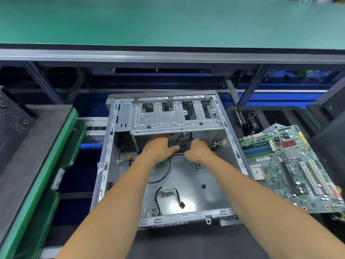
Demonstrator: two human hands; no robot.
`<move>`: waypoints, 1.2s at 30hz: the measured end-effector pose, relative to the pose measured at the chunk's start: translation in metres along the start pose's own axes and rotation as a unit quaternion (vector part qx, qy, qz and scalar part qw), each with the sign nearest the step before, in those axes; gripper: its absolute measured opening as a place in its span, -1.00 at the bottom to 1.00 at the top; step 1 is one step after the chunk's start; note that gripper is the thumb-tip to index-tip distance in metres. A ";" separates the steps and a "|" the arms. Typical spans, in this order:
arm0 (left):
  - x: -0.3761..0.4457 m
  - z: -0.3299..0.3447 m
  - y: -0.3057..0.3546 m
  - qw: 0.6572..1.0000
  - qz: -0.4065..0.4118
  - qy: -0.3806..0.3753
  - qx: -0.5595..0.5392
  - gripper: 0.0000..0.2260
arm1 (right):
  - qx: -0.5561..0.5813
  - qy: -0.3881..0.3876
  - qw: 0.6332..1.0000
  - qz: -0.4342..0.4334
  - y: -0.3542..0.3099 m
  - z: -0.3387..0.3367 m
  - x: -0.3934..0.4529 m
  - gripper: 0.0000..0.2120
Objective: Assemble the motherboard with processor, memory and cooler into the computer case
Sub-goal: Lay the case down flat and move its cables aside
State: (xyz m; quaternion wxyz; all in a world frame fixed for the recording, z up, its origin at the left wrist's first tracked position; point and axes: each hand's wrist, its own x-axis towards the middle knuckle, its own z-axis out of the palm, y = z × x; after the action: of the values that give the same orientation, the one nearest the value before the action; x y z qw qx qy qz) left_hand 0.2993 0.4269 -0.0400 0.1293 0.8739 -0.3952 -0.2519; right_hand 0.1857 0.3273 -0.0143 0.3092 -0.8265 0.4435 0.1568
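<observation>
Fingers of left hand and right hand curled round black cable bundle; fingertips hidden, grip detail unclear. Both inside open computer case, just under drive cage. Motherboard right of fingers, outside case, tilted, far corner cut off.
</observation>
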 end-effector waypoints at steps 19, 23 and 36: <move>-0.002 0.027 0.013 0.992 0.038 -0.006 0.122 -0.72 | 0.097 -0.049 0.989 -0.100 -0.002 0.004 -0.012 -0.83; -0.003 0.027 0.019 0.987 0.074 0.003 0.141 -0.82 | 0.080 -0.022 0.993 -0.086 0.000 0.000 -0.010 -0.78; -0.009 0.015 -0.012 0.916 -0.051 0.127 0.376 -0.63 | -0.103 0.079 0.965 -0.227 -0.005 0.001 -0.014 -0.87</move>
State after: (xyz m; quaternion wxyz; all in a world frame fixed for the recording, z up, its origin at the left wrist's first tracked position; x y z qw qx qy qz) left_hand 0.2937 0.4408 -0.0551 -0.1730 0.9016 -0.3959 0.0218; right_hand 0.1819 0.3384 -0.0061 0.2141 -0.9425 0.2489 0.0618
